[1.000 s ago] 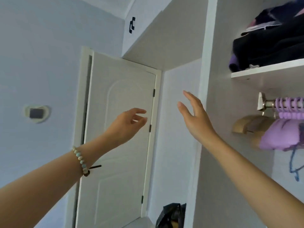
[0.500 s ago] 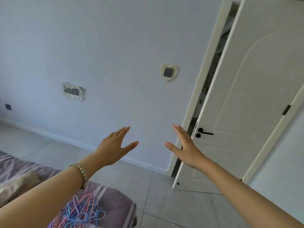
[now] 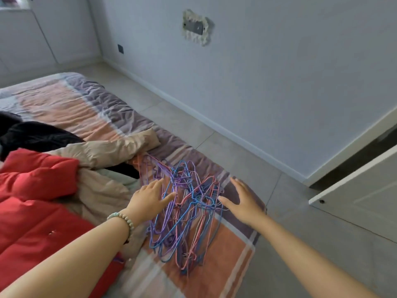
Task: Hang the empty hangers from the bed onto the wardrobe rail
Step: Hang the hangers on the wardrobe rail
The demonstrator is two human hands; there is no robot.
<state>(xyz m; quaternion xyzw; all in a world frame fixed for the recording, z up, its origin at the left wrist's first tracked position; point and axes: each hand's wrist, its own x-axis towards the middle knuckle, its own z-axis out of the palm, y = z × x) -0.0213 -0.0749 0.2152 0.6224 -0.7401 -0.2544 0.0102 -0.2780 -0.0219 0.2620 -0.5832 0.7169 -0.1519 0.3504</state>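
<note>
Head view, hangers point(image 3: 184, 209) between spread fingers point(image 3: 157, 183)

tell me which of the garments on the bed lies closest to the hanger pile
The beige coat: its folds reach the left edge of the hangers. The red coat lies farther left, and the black garment lies behind both.

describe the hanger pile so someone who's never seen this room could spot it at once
Start at the bed with the striped cover; follow its edge by the floor, right of the red coat. The hangers lie there in a tangled heap between the left hand and right hand. Unlike the soft cloth around, they are thin blue, purple and pink wire loops.
</note>
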